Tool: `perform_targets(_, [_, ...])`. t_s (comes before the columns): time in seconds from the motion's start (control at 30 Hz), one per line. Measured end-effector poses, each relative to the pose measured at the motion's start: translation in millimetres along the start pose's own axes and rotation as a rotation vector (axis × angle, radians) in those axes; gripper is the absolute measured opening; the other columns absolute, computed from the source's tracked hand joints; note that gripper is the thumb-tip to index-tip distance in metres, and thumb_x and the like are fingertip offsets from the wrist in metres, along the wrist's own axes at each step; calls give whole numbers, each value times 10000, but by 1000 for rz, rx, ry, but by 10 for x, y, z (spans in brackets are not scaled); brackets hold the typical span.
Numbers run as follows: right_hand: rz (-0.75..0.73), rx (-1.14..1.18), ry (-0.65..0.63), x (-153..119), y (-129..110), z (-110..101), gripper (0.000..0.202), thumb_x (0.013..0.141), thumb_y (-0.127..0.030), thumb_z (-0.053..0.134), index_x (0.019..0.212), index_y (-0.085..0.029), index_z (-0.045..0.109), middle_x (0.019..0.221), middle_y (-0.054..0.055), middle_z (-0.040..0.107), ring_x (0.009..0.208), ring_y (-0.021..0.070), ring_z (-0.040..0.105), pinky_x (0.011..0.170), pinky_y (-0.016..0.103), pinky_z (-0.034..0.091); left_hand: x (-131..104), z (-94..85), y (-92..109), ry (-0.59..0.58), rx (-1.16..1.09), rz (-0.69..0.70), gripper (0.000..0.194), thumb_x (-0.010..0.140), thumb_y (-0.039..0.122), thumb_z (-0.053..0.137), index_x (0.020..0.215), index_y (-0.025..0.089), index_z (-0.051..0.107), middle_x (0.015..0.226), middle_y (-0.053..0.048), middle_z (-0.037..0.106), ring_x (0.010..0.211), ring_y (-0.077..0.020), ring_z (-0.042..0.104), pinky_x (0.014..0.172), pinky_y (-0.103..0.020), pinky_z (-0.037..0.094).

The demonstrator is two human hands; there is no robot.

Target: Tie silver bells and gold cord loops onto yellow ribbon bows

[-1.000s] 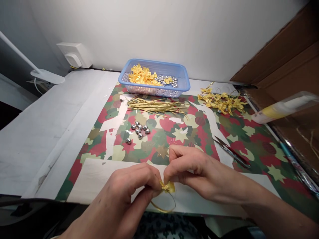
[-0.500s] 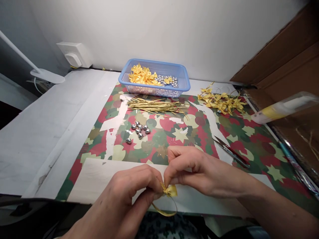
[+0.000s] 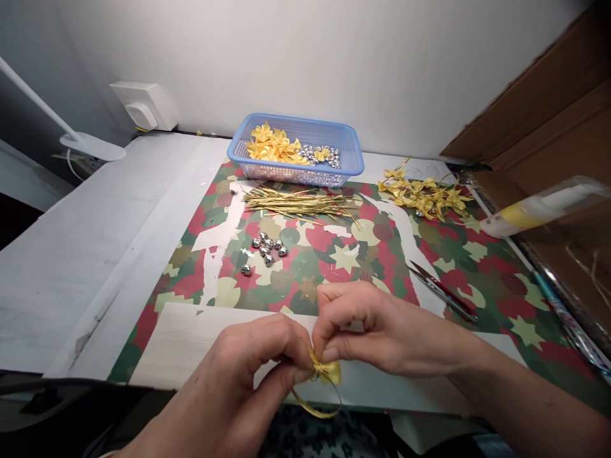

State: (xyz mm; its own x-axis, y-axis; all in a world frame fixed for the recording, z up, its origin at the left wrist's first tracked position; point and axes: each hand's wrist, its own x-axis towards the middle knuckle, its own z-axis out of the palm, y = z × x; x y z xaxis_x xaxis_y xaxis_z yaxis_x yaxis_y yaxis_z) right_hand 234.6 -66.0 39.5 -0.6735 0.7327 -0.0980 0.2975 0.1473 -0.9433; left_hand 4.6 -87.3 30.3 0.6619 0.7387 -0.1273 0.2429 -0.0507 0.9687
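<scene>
Near the table's front edge, a small yellow ribbon bow (image 3: 330, 371) with a thin gold cord (image 3: 317, 413) hangs between both hands. My left hand (image 3: 260, 362) pinches the bow's left side and the cord between thumb and fingers. From the right, my right hand (image 3: 356, 324) has thumb and forefinger closed on the top of the bow. The fingertips of the two hands nearly touch, and they hide part of the knot. The cord loops down below my left fingertips.
Silver bells (image 3: 268, 248) and gold cords (image 3: 296, 202) lie ahead on the patterned mat (image 3: 305, 280). Behind stands a blue basket (image 3: 296, 172) of bows and bells. Finished-looking bows (image 3: 424, 194), scissors (image 3: 443, 292) and a bottle (image 3: 529, 210) are at right.
My right thumb has come down onto the bow beside the forefinger, and the bow has tilted slightly. My left hand has hardly moved.
</scene>
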Motion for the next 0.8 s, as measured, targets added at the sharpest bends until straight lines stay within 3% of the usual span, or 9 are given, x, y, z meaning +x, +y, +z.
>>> perform_targets(0.13, [77, 64, 77, 8, -21, 33, 114, 827, -80, 819, 822, -169, 748, 761, -51, 669, 719, 90, 572, 645, 190, 440, 16, 11, 24, 13, -34, -74, 172, 953, 130, 537, 816, 209, 604, 803, -4, 653, 740, -158, 587, 663, -260, 451])
perform_targets(0.3, [117, -103, 154, -150, -129, 55, 171, 960, -123, 641, 1089, -221, 699, 920, -32, 748, 832, 117, 672, 764, 233, 492, 35, 12, 22, 34, -200, -209, 126, 935, 200, 594, 822, 187, 647, 856, -39, 685, 794, -187, 621, 688, -280, 479])
perform_targets(0.47, [108, -210, 227, -253, -182, 154, 335, 872, -142, 745, 1157, -250, 606, 1075, -36, 728, 965, 144, 690, 843, 265, 506, 48, 19, 14, 43, -249, -210, 124, 927, 160, 602, 814, 183, 649, 864, -31, 679, 800, -180, 619, 699, -277, 481])
perform_targets(0.8, [31, -284, 270, -238, -167, 293, 349, 915, -40, 603, 1189, -247, 541, 1019, -33, 723, 891, 118, 700, 762, 234, 537, 37, 10, 31, 48, -292, -205, 137, 943, 170, 604, 812, 190, 639, 807, -8, 644, 778, -164, 590, 712, -278, 470])
